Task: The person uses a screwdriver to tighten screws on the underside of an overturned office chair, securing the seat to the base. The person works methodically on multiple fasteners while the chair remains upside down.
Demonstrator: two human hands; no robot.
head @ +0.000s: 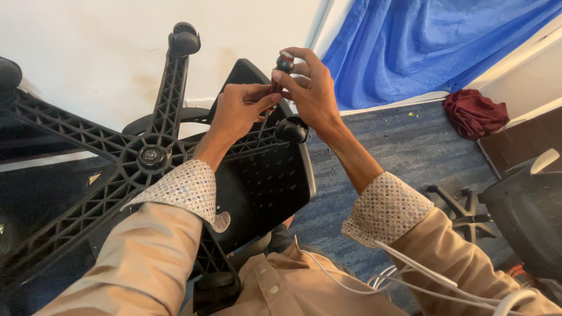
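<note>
Head view: screwdriver (280,73), one, held upright over an overturned office chair (257,175). Right hand (313,88) is closed round its red-and-black handle; left hand (237,108) pinches the shaft. Tool looks light, rigid; handle gives best purchase. Chair base (117,158) seems stiff, bulky plastic. Four casters visible. One red cloth (474,112) on the floor.
</note>
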